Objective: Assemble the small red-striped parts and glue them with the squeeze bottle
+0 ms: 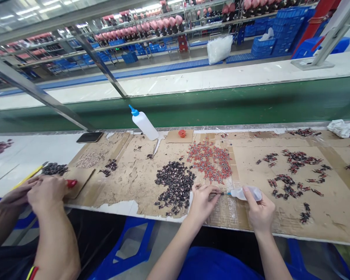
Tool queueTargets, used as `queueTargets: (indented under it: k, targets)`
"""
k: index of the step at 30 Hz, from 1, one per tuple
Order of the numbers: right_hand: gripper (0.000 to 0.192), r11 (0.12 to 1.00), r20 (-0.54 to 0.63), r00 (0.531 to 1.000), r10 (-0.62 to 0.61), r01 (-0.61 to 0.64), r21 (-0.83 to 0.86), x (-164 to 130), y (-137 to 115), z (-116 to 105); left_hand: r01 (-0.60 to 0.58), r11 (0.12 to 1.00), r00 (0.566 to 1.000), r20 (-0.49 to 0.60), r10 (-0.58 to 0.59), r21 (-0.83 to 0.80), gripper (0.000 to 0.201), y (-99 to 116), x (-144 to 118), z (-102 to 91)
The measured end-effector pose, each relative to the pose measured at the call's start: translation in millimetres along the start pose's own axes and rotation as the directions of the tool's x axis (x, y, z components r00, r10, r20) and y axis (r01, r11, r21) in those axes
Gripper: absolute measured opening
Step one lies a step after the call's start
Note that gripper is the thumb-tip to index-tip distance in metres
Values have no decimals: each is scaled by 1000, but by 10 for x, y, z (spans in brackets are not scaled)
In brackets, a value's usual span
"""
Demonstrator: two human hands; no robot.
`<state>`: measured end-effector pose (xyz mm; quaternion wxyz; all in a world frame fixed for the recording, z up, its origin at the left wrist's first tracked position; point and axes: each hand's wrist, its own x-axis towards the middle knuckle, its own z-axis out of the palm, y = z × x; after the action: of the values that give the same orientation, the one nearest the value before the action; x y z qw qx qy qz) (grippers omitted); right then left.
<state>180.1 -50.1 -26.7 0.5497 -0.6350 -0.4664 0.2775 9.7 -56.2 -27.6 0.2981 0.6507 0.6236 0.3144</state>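
My right hand point(261, 212) is wrapped round a small translucent squeeze bottle point(247, 193), which lies on its side in the grip with its thin blue tip pointing left. In a pinch, my left hand point(203, 199) holds a small dark part point(222, 193) right by that tip; whether they touch is too small to tell. Beside my left hand spreads a heap of small black parts point(175, 182). Beyond both hands lies a pile of small red parts with metallic ends point(211, 161). Several clusters of joined red-and-black pieces point(300, 159) are scattered to the right.
Cardboard point(134, 175) covers the bench. A white bottle with a blue nozzle point(146, 125) leans at the back, near a red cap point(182, 133). At left, a co-worker's hands point(46, 190) work near a red object point(71, 183). Metal posts point(99, 62) rise behind.
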Motion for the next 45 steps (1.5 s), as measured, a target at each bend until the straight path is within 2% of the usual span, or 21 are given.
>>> queueTargets:
  k: [3, 5, 9, 13, 16, 19, 22, 24, 25, 27, 28, 31, 34, 36, 39, 42, 45]
  targets:
    - [32, 994, -121, 991, 54, -42, 101, 36, 51, -36, -7, 1000, 1000, 24, 8, -6, 14, 1, 8, -19]
    - [32, 983, -158, 984, 77, -48, 178, 78, 84, -67, -32, 999, 998, 58, 32, 4, 13, 14, 26, -45]
    - [43, 964, -127, 991, 51, -16, 267, 157, 135, -115, -85, 991, 996, 31, 82, 106, 12, 68, 104, -101]
    - [53, 976, -91, 996, 9, 11, 218, 186, 212, -111, -159, 952, 983, -43, 176, 260, 17, 97, 203, -70]
    - [54, 985, -62, 998, -14, 24, 174, 190, 262, -89, -242, 905, 964, -19, 265, 351, 12, 83, 256, 15]
    - [56, 985, -56, 997, -47, 55, 163, 162, 232, -97, -273, 875, 956, 14, 292, 400, 12, 64, 284, 88]
    - [61, 988, -165, 981, -101, 118, 96, 35, 107, -152, -252, 891, 962, -3, 273, 377, 13, 70, 286, 103]
    - [52, 987, -298, 949, -107, 138, 86, -108, 2, -188, -216, 932, 969, -54, 242, 291, 15, 100, 260, 88]
    - [45, 982, -313, 947, -71, 121, 142, -186, -46, -195, -198, 956, 971, -87, 221, 216, 16, 126, 235, 78]
    - [35, 963, -164, 984, 65, -19, 268, -320, -125, -174, -178, 984, 975, -139, 176, 0, 14, 199, 159, 69]
    - [35, 942, -57, 989, 140, -116, 315, -367, -153, -147, -173, 976, 977, -151, 153, -130, 13, 243, 111, 73]
    - [43, 827, 197, 925, 326, -380, 415, -415, -204, -28, -127, 869, 989, -131, 73, -478, 12, 367, -43, 118]
    - [44, 715, 294, 864, 409, -504, 485, -387, -226, 64, -60, 771, 994, -107, -11, -634, 17, 420, -153, 168]
    - [41, 678, 330, 840, 430, -542, 497, -367, -235, 85, -32, 757, 994, -98, -42, -652, 19, 400, -184, 170]
    - [39, 663, 373, 816, 442, -577, 477, -354, -239, 90, -29, 807, 996, -83, -26, -590, 17, 312, -181, 118]
    - [40, 680, 403, 805, 435, -587, 440, -344, -214, 107, -72, 894, 993, -120, 20, -442, 14, 202, -150, 54]
    - [42, 708, 393, 819, 417, -564, 424, -327, -156, 135, -119, 955, 984, -160, 77, -271, 14, 109, -118, 29]
